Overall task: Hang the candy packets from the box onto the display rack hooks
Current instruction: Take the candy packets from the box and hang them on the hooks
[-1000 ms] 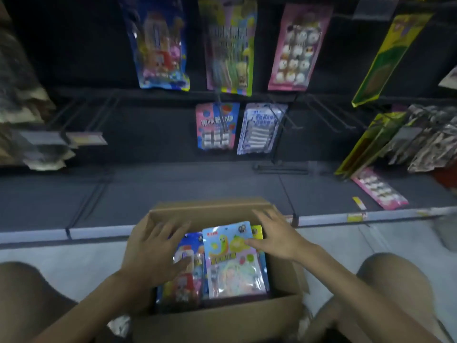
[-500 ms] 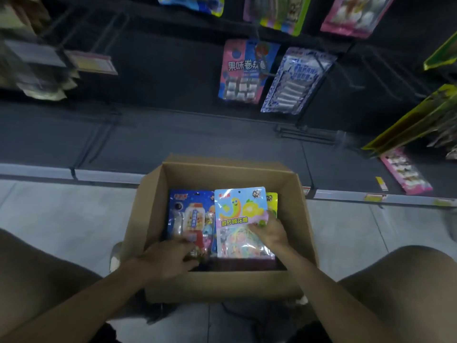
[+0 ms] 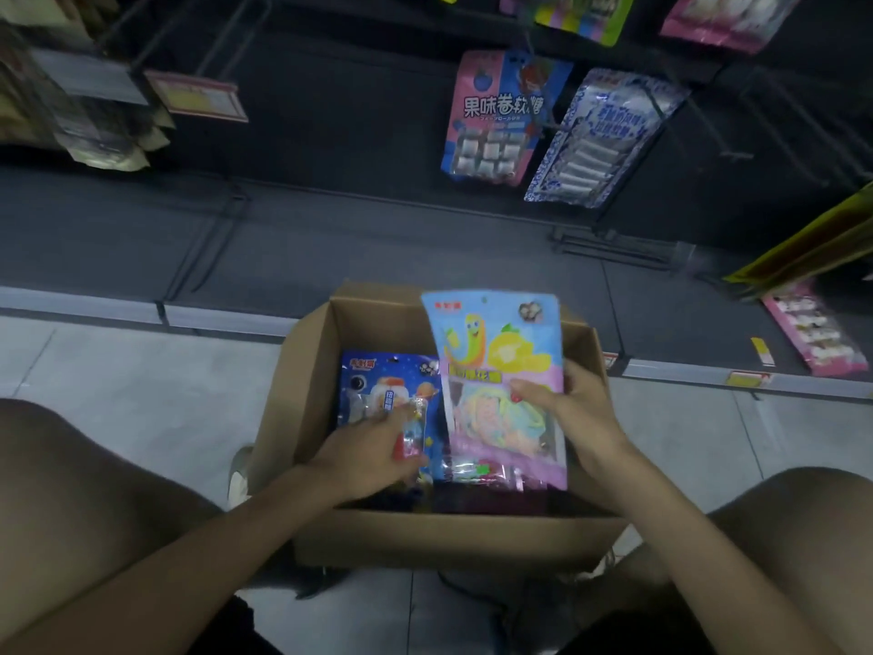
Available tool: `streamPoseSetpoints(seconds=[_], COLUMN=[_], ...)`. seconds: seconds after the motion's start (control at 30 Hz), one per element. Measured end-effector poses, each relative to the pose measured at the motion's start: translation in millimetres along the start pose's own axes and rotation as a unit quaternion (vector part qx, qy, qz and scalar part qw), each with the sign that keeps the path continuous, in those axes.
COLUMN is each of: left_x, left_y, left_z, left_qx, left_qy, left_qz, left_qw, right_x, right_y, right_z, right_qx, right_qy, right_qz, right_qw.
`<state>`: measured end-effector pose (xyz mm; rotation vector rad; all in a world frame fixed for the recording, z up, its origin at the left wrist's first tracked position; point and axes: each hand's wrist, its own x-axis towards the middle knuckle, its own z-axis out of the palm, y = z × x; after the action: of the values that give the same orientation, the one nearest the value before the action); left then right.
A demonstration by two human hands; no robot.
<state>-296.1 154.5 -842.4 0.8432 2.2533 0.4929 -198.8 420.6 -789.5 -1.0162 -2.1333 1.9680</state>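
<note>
An open cardboard box (image 3: 302, 394) stands on the floor between my knees. My right hand (image 3: 571, 413) grips a pastel candy packet (image 3: 496, 352) by its right edge and holds it raised above the box, thumb across its front. Inside the box, a dark blue astronaut packet (image 3: 378, 390) stands upright, and my left hand (image 3: 368, 451) pinches its lower part. More packets lie under these, mostly hidden. Wire hooks (image 3: 609, 238) jut from the dark display rack beyond the box.
A pink-and-blue candy packet (image 3: 496, 115) and a blue-white one (image 3: 600, 139) hang on the rack above the box. Pink packets (image 3: 812, 328) lie on the bottom shelf at right, yellow ones (image 3: 812, 238) above. Price tags (image 3: 198, 96) and brown packets hang at upper left. Grey floor tiles lie on both sides.
My right hand has lifted the pastel packet up out of the box. My left hand has moved from the box rim onto the blue packet. The view tilted down.
</note>
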Motion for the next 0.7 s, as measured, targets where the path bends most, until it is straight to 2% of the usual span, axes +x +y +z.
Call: streamPoseSetpoints(seconds=[0.07,0.13,0.2,0.27,0.37,0.53,0.7], left_x=[5,9,10,8,1,-5,-7], left_y=[10,22,35,48,60,78,89], left_z=[-8,-18,-31,-42,-49,-56,-72], left_qx=[-0.186,-0.346,-0.462,-0.531,-0.576,-0.565,-0.559], left_qy=[0.032,0.057,0.065,0.046,0.018,0.052,0.109], left_qz=[-0.035,-0.045,-0.028,-0.019,-0.032,-0.047,-0.027], left_qw=[0.981,0.935,0.884,0.846,0.816,0.822,0.822], right_x=[-9,-12,-14,-18,-20,-25,-34], right_y=[-18,-22,-22,-23,-29,-48,-71], right_z=[-6,-9,-4,4,8,0,-3], right_qx=[0.056,0.119,0.180,0.219,0.233,0.147,0.141], right_qy=[-0.003,-0.012,-0.027,-0.044,-0.062,-0.027,-0.003], right_qz=[-0.019,-0.004,0.029,0.064,0.064,-0.011,-0.084], right_qw=[0.998,0.993,0.983,0.973,0.968,0.989,0.986])
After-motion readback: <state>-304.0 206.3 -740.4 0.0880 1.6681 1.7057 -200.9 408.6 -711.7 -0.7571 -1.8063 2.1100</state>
